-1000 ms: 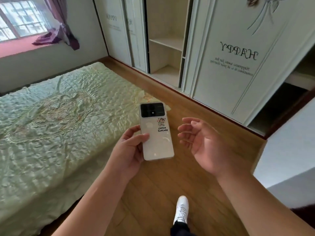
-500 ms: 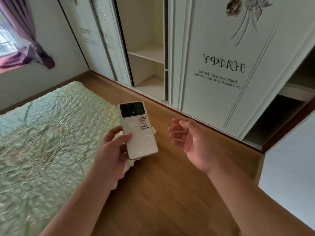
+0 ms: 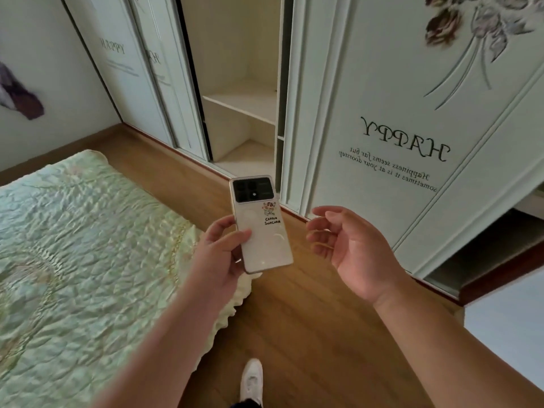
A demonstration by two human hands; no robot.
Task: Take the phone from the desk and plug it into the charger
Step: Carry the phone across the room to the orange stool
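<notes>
A white phone (image 3: pixel 262 228) with a black camera block and a small cartoon sticker on its back is held upright in my left hand (image 3: pixel 219 254), thumb across its back and fingers behind it. My right hand (image 3: pixel 350 245) hovers just to the right of the phone, palm up, fingers curled and apart, holding nothing. A small gap separates it from the phone. No charger or cable shows in the head view.
A bed with a pale green quilt (image 3: pixel 82 254) fills the left. A white wardrobe (image 3: pixel 382 136) with sliding doors and an open shelf bay (image 3: pixel 244 113) stands ahead. Wooden floor (image 3: pixel 309 325) runs between them. A white shoe (image 3: pixel 251 381) shows at the bottom.
The view has swung right and closer to the wardrobe, and the window has left the frame. My left hand still holds the phone; my right hand stays beside it.
</notes>
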